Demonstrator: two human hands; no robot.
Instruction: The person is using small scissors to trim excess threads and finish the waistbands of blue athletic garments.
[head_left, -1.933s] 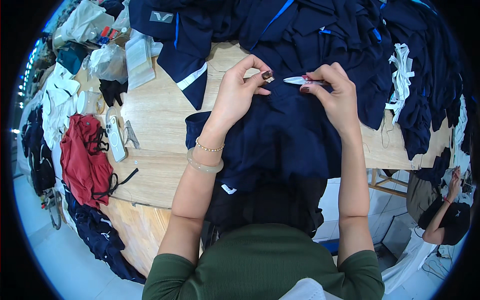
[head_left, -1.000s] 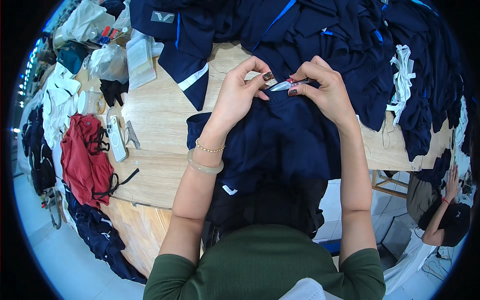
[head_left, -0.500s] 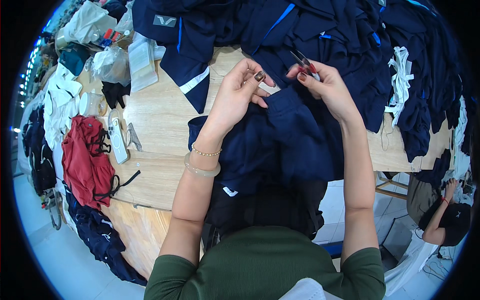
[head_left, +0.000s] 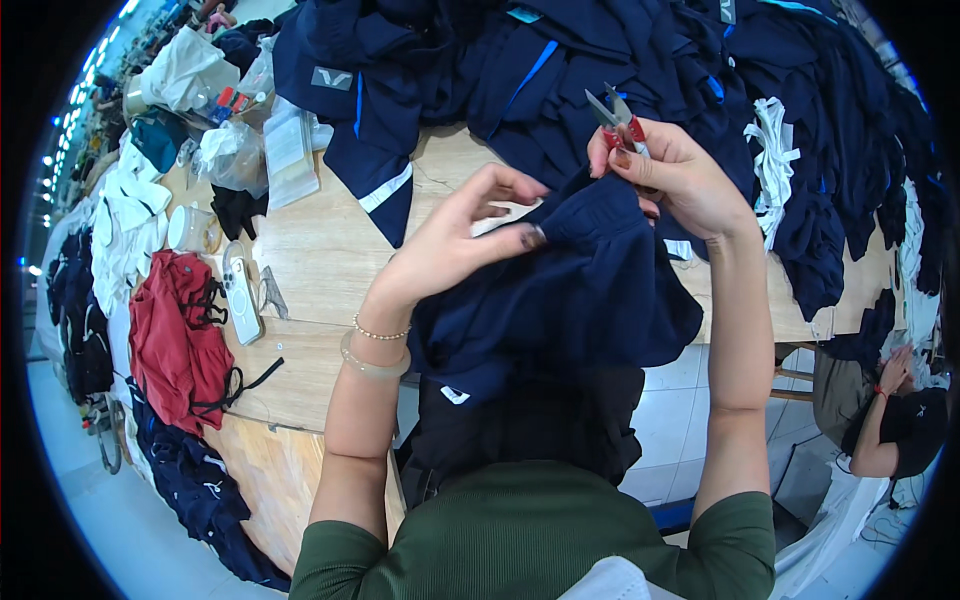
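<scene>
A dark navy garment [head_left: 560,300] with a gathered elastic waistband hangs over my lap at the table's front edge. My right hand [head_left: 675,170] is closed around red-handled thread snips [head_left: 618,115], their blades apart and pointing up and away. Fingers of that same hand also hold the right end of the waistband. At the waistband's left end, my left hand [head_left: 465,230] has its fingers apart from the thumb, and the thumb tip touches the cloth. A small white label [head_left: 455,395] shows at the garment's lower left.
Navy garments [head_left: 600,60] with blue stripes are heaped across the far side. White strips [head_left: 772,170] lie on them at right. Left on the wooden table [head_left: 300,370] are a red garment [head_left: 175,345], a phone [head_left: 242,300] and plastic bags [head_left: 230,155]. Another person [head_left: 895,430] sits at far right.
The waistband has been turned and spread; my right hand has moved right and now holds its right end. My left hand has loosened and shifted left. The snips' blades show wider apart.
</scene>
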